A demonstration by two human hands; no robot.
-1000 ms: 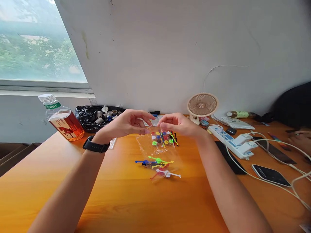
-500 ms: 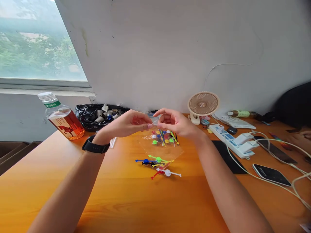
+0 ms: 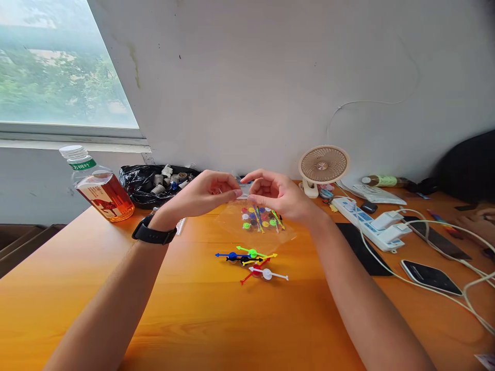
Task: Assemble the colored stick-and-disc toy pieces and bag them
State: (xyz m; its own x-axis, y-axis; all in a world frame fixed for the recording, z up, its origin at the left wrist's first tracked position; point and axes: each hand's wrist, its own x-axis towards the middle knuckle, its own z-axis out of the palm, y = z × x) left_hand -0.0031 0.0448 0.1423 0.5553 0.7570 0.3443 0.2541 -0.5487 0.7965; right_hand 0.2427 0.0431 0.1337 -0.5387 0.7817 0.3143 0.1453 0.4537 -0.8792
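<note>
My left hand point(image 3: 203, 195) and my right hand point(image 3: 275, 193) each pinch the top edge of a clear plastic bag point(image 3: 235, 225), held just above the orange table point(image 3: 77, 288). Inside the bag lie small coloured discs and sticks point(image 3: 260, 217). Several loose coloured plastic picks point(image 3: 251, 262), blue, green, yellow, red and white, lie on the table just in front of the bag. A black watch point(image 3: 153, 233) sits on my left wrist.
A bottle of amber liquid point(image 3: 98, 188) and a black bag of small items point(image 3: 150, 185) stand at the back left. At the back right are a small fan point(image 3: 323, 166), a power strip point(image 3: 369, 222) with white cables, phones point(image 3: 431, 277) and another person's hand point(image 3: 481, 219).
Both hands have lifted the bag's top edge higher and drawn closer together. The bag has come off the loose picks, which now lie uncovered on the table.
</note>
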